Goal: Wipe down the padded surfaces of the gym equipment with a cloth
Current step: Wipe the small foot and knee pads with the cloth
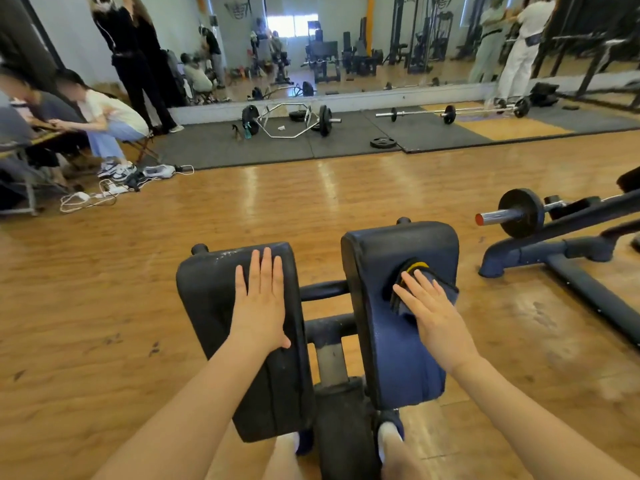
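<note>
She'd do best to keep the folded dark cloth [420,287] flat and sweep it in long overlapping passes down the right pad [391,344] toward its near edge. The right hand [438,318] presses it there with straight fingers, mid-pad near the outer edge. The left hand [259,301] lies flat and open on the left pad [207,306], steadying it.

Two pads are set side by side on the machine frame [330,329]: left pad [214,306] under the left hand [259,303], right pad [388,341] under the cloth [420,282] w/ the right hand [436,318] laid on top. A plate-loaded bar [512,213] is seen to the right; barbells [448,114] are laid on mats [277,147] further back, before the mirror wall [346,39].
</note>
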Available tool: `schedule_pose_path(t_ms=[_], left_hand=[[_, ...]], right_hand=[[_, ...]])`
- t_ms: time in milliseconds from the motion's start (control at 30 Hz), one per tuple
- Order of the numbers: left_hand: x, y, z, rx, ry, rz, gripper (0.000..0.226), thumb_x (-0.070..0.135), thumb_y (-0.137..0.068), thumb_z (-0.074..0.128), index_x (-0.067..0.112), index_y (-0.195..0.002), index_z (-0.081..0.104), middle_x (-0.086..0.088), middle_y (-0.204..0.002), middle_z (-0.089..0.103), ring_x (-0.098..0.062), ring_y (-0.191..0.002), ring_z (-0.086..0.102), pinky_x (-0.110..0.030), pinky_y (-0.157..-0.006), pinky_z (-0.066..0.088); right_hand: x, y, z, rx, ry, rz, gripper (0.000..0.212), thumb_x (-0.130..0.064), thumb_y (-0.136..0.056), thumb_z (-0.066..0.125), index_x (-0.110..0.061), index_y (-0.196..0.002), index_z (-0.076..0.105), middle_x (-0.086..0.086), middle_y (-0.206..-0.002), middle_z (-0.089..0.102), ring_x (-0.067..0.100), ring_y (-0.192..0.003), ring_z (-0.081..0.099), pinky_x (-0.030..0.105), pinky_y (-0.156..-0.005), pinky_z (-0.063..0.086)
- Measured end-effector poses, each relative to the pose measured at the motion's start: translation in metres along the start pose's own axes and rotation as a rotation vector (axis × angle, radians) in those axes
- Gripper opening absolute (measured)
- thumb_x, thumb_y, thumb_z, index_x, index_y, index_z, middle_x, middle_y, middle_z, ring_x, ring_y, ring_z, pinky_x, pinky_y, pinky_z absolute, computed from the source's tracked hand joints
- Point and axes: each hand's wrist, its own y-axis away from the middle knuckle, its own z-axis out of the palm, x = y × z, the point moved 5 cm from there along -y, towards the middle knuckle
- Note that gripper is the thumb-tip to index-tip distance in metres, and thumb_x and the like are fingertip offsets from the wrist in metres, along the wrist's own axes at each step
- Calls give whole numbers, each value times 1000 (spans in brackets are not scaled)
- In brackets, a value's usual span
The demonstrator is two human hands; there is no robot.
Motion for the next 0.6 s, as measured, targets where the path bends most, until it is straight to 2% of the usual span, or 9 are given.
schedule_pose_path(t_ms=[100, 167, 233, 333, 433, 500, 600], left_hand=[[0, -5, 1, 8, -18, -25, 140, 64, -69, 68, -2, -126, -41, -23, -140, -43, -41, -131, -35, -55, -110, -13], [1, -3, 0, -17, -30, -40, 140, 63, -69, 70, -1, -127, -40, -23, -146, -36, -41, -136, -30, -55, -111, -10], [2, -4, 0, -14, -35, -49, 140, 62, -69, 71, -1, -126, -40, -23, -148, -33, -41, -138, -27, -55, -111, -10], [3, -4, 0, -23, -42, -55, 140, 62, -69, 71, -1, -126, -40, -23, -148, -33, -41, -138, -27, -55, -111, -9], [3, -5, 0, -40, -27, -64, 140, 60, -69, 72, -1, -126, -41, -23, -147, -35, -42, -137, -28, -56, -110, -10], [4, -5, -1, -56, -19, -67, 141, 59, -69, 73, -1, -126, -41, -23, -147, -35, -42, -137, -28, -56, -110, -11], [3, -4, -3, -73, -21, -75, 140, 59, -70, 72, -1, -130, -39, -23, -147, -35, -42, -136, -29, -56, -110, -11]], right_hand=[[-38, -17, 9, -36, 51, -180, 87, 13, -50, 80, -14, -128, 54, 8, -137, 50, 28, -130, 41, 47, -106, 27], [-42, -17, 19, -96, 88, -247, 92, 10, -47, 82, -16, -130, 52, 6, -139, 48, 27, -131, 40, 47, -105, 27], [-25, -5, 24, -143, 106, -262, 99, 13, -47, 80, -18, -134, 43, 4, -141, 44, 24, -137, 29, 42, -113, 19], [16, 19, 19, -206, 116, -228, 100, 18, -53, 71, -20, -138, 32, 3, -144, 38, 14, -144, 0, 37, -113, 6], [38, 33, 6, -148, 64, -85, 89, 17, -63, 61, -19, -139, 32, 11, -138, 48, 8, -143, -5, 31, -114, 2], [28, 33, 4, -86, 30, -42, 92, 24, -55, 67, -13, -135, 40, 13, -136, 50, 10, -144, -1, 32, -113, 4], [-17, 18, 8, -47, 33, -151, 91, 23, -49, 71, -12, -131, 49, 11, -137, 49, 25, -138, 26, 36, -114, 8]])
